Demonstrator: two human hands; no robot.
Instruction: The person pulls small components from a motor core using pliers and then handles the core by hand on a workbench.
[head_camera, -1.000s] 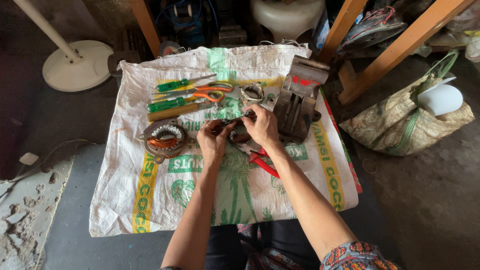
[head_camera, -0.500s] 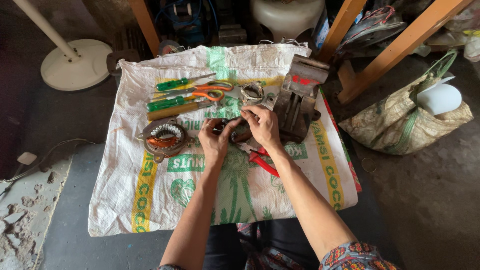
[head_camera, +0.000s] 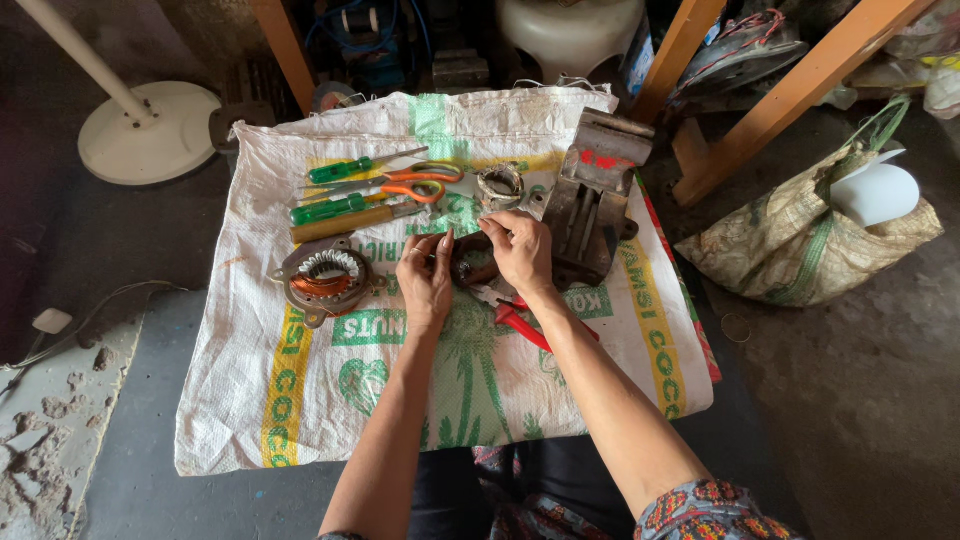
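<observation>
Far left of the frame: white fan base (head_camera: 140, 130) on the floor. On the woven sack (head_camera: 330, 400), left of centre, a motor stator with copper winding (head_camera: 322, 280) is laid flat; green-handled screwdrivers (head_camera: 335, 208) and orange scissors (head_camera: 410, 185) are lined up above it. At centre, a small dark metal part (head_camera: 472, 268) is pinched between left hand (head_camera: 425, 285) and right hand (head_camera: 520, 250), fingers closed on it. Red-handled pliers (head_camera: 525, 325) are partly covered by the right wrist. A grey vise (head_camera: 590, 200) is set just right; a woven bag (head_camera: 810, 235) sits at far right.

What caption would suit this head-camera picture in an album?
Both hands, left hand and right hand, work a small brown metal part on a printed sack, beside a copper-wound motor stator.
</observation>
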